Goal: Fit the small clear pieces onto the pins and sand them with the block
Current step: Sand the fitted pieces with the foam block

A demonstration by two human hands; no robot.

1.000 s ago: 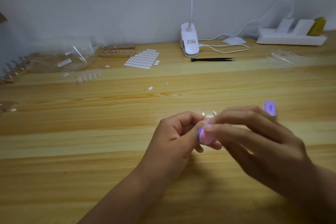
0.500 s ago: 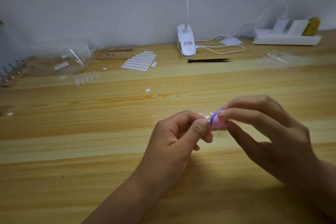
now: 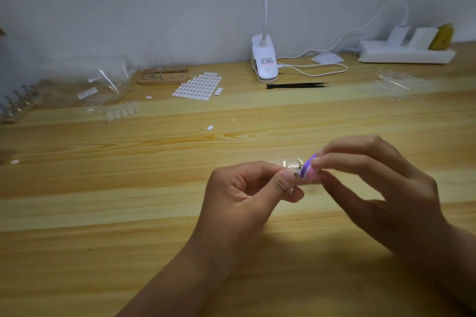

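Head view. Along the far edge of the wooden counter (image 3: 128,213) sit the containers. At 11 o'clock, 1 wooden pin holder (image 3: 164,82) has about 3 metal pins standing in its front row. Just left of it lie clear plastic bags (image 3: 103,85), their contents too blurred to tell. At 9 o'clock, 1 second holder (image 3: 15,108) carries a line of pins, too blurred to count. In front of the bags is 1 row of clear pieces (image 3: 121,112), also too blurred to count. Right of the pin holder lies 1 sheet of white oval stickers (image 3: 198,85). At 12 o'clock stand 1 clip lamp (image 3: 264,62) and 1 pair of black tweezers (image 3: 296,85), with 1 power strip (image 3: 407,53) at 1 o'clock.

Right of centre, the left hand (image 3: 247,193) has its fingers pinching 1 small clear piece (image 3: 291,166) on a pin, thumb against forefinger, its tip pointing to 3 o'clock. The right hand (image 3: 381,188) has its fingers gripping 1 purple-and-pink sanding block (image 3: 309,168). The block's visible end touches the piece, and its long axis runs toward 3 o'clock, mostly hidden under the fingers.
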